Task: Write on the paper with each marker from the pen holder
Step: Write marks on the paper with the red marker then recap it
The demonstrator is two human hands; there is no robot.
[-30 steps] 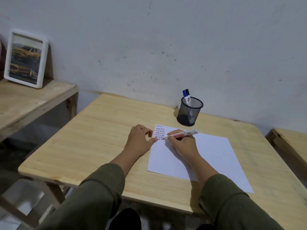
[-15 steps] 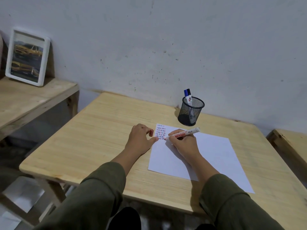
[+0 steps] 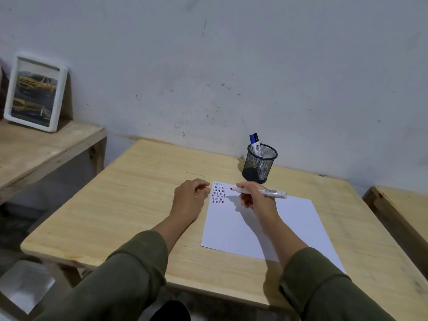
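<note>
A white sheet of paper [image 3: 284,230] lies on the wooden table [image 3: 129,205]. Its top left corner carries rows of short red, blue and black strokes [image 3: 218,193]. My right hand [image 3: 256,199] holds a white red-tipped marker [image 3: 266,192] uncapped, lifted a little, its tip pointing left just beside the strokes. My left hand [image 3: 190,198] rests loosely curled on the table at the paper's left edge; whether it holds a cap is hidden. Behind the paper stands a black mesh pen holder [image 3: 260,163] with a blue marker [image 3: 253,142] and a black marker [image 3: 256,141] upright in it.
A grey wall rises right behind the table. A lower wooden bench [image 3: 39,154] at the left bears a white-framed picture [image 3: 34,92] leaning on the wall. Another wooden surface [image 3: 403,209] stands at the right.
My right hand has raised the marker off the paper and turned it nearly level. The camera view has tilted slightly; my left hand stays where it was.
</note>
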